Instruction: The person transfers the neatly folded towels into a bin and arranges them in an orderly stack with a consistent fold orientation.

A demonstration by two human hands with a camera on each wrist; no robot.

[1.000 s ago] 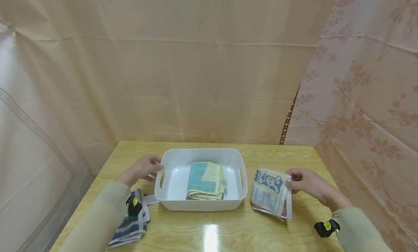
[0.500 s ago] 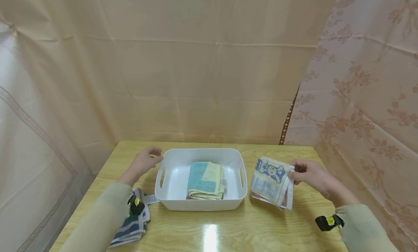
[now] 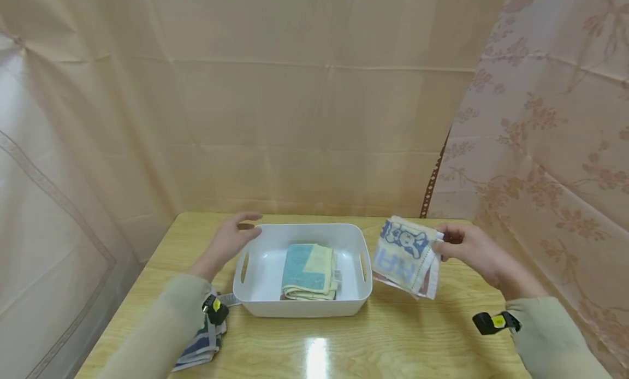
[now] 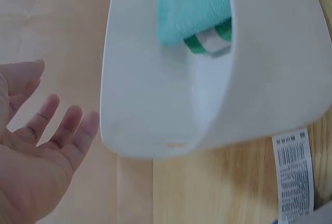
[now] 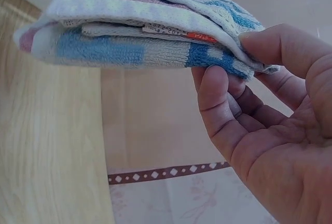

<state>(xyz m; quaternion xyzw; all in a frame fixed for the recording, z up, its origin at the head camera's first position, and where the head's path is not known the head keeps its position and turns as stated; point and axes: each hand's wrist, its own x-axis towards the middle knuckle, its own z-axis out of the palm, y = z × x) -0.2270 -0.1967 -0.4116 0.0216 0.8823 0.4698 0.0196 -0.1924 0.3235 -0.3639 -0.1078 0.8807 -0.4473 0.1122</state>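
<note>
My right hand (image 3: 469, 253) pinches the edge of a folded towel (image 3: 403, 253), cream with a blue bear and letters, to the right of the white basket (image 3: 304, 309). In the right wrist view its stacked layers (image 5: 119, 50) show, with thumb above and fingers below. My left hand (image 3: 231, 240) holds nothing; its fingers are relaxed near the basket's back left corner, as the left wrist view also shows the hand (image 4: 41, 146) beside the rim. Inside the basket lies a folded blue and yellow towel (image 3: 307, 270); a green and white striped piece (image 4: 210, 40) shows under it.
A striped blue and white towel (image 3: 201, 346) lies on the wooden table (image 3: 393, 346) at the left, partly hidden by my left forearm. Its white label (image 4: 294, 175) reaches toward the basket. Curtains (image 3: 304, 122) hang behind the table and at both sides.
My right hand has lifted the bear towel up and away from the table's front. My left hand has moved up from the basket's left handle toward its back left corner.
</note>
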